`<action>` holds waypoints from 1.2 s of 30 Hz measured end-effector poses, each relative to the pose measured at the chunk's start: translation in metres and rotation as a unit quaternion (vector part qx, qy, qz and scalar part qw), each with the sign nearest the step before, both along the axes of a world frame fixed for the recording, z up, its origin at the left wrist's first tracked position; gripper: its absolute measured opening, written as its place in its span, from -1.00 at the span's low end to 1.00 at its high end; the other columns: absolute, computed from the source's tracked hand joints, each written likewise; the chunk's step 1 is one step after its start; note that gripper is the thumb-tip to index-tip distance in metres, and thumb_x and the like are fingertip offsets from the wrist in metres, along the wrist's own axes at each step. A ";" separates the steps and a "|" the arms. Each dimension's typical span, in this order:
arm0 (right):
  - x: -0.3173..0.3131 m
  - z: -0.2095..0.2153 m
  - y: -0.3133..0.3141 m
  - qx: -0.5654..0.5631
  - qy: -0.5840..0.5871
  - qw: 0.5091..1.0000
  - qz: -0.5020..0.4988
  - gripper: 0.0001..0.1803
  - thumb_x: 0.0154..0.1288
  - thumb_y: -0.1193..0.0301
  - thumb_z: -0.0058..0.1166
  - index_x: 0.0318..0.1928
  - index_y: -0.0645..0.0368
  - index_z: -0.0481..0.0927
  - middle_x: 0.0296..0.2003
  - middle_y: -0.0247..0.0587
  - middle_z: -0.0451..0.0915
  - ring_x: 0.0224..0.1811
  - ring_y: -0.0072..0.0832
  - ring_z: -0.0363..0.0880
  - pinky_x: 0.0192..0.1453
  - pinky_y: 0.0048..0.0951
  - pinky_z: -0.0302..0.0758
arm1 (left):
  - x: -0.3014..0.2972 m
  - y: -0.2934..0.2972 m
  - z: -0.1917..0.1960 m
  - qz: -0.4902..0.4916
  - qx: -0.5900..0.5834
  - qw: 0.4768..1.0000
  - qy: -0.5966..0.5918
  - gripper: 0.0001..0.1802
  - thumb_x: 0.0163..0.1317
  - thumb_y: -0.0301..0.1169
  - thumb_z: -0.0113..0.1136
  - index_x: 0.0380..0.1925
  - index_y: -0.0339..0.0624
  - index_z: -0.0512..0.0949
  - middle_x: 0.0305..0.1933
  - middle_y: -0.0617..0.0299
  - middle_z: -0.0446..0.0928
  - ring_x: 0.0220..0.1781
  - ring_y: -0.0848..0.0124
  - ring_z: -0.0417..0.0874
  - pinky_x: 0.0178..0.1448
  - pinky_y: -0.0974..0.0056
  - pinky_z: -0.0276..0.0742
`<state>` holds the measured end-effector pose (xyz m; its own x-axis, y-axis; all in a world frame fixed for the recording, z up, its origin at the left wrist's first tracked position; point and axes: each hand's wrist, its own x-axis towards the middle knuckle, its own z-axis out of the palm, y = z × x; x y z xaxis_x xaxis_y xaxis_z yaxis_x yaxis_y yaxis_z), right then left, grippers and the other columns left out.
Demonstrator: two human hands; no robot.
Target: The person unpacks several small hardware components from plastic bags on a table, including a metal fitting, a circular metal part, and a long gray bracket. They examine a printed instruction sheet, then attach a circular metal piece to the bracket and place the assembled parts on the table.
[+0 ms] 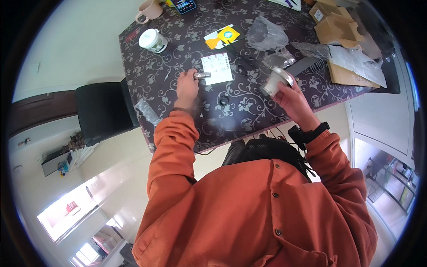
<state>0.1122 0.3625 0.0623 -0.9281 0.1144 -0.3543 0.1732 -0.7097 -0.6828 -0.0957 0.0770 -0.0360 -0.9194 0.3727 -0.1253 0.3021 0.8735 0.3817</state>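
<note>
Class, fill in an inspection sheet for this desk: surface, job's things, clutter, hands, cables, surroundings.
Surface: dark floral-patterned table.
Job's things: small metal cylinder in left hand; round silver-white part in right hand; white leaflet beside the cylinder.
Clutter: mug, white jar, yellow card, plastic bags, cardboard boxes.
Hands: both closed on their items.
Cables: thin wires at the table's near edge.
Surroundings: black chair, pale tiled floor.
</note>
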 end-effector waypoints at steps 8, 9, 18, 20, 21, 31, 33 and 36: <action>-0.013 0.007 0.000 -0.202 0.015 0.979 -0.013 -0.57 0.44 0.35 -0.04 0.19 0.34 0.30 0.09 -0.02 0.47 0.14 -0.30 0.49 0.26 -0.39 0.49 | 0.083 0.053 0.098 -0.012 0.326 0.941 -0.091 -0.64 0.23 -0.27 0.15 -0.05 -0.20 0.39 -0.34 0.09 0.55 -0.34 0.29 0.57 -0.22 0.24 0.46; -0.015 0.009 -0.002 -0.215 0.015 0.976 -0.015 -0.58 0.43 0.34 -0.03 0.17 0.33 0.31 0.06 -0.03 0.48 0.12 -0.31 0.51 0.25 -0.40 0.51 | 0.097 0.057 0.112 -0.046 0.365 0.928 -0.066 -0.64 0.25 -0.27 0.14 -0.03 -0.20 0.40 -0.33 0.11 0.55 -0.34 0.30 0.57 -0.21 0.24 0.46; -0.025 0.023 -0.013 -0.315 0.006 0.949 -0.029 -0.60 0.39 0.34 0.04 0.11 0.32 0.33 0.00 -0.03 0.49 0.07 -0.35 0.54 0.23 -0.42 0.55 | 0.124 0.079 0.158 -0.125 0.358 0.925 0.017 -0.62 0.23 -0.43 0.16 0.06 -0.19 0.43 -0.17 0.04 0.40 -0.15 0.14 0.50 -0.01 0.19 0.42; -0.027 0.024 -0.014 -0.328 0.008 0.944 -0.025 -0.59 0.39 0.33 0.05 0.11 0.32 0.32 0.00 -0.04 0.49 0.07 -0.35 0.54 0.23 -0.41 0.55 | 0.125 0.079 0.158 -0.117 0.358 0.926 0.017 -0.61 0.21 -0.44 0.18 0.06 -0.19 0.43 -0.17 0.03 0.40 -0.15 0.14 0.50 -0.01 0.19 0.42; -0.028 0.025 -0.014 -0.331 0.010 0.943 -0.019 -0.59 0.39 0.34 0.05 0.12 0.31 0.32 0.01 -0.06 0.49 0.07 -0.35 0.54 0.22 -0.40 0.56 | 0.125 0.079 0.158 -0.108 0.353 0.929 0.014 -0.61 0.21 -0.44 0.18 0.06 -0.19 0.43 -0.17 0.03 0.40 -0.15 0.14 0.50 -0.01 0.19 0.42; -0.025 0.034 -0.026 0.206 0.083 0.974 -0.049 -0.27 0.22 0.65 0.12 0.32 0.12 0.04 0.09 -0.18 0.43 0.14 -0.50 0.47 0.18 -0.44 0.48 | 0.120 0.069 0.149 -0.034 0.409 0.912 -0.029 -0.60 0.31 -0.34 0.10 0.07 -0.31 0.35 -0.09 -0.03 0.39 -0.07 0.21 0.47 0.07 0.21 0.37; -0.027 0.029 -0.027 0.290 0.141 0.945 -0.046 -0.17 0.13 0.71 0.17 0.34 0.14 0.02 0.09 -0.17 0.43 0.15 -0.49 0.45 0.20 -0.45 0.44 | 0.118 0.067 0.153 -0.036 0.425 0.904 -0.036 -0.58 0.30 -0.37 0.08 0.08 -0.37 0.30 -0.06 -0.06 0.40 -0.04 0.19 0.46 0.10 0.20 0.36; -0.024 0.025 -0.026 0.412 0.174 0.894 -0.038 -0.17 0.02 0.76 0.22 0.30 0.16 0.14 0.09 -0.17 0.45 0.14 -0.48 0.47 0.23 -0.47 0.40 | 0.119 0.068 0.165 -0.058 0.424 0.903 -0.025 -0.58 0.27 -0.39 0.10 0.07 -0.35 0.31 -0.07 -0.04 0.42 -0.08 0.21 0.49 0.05 0.21 0.39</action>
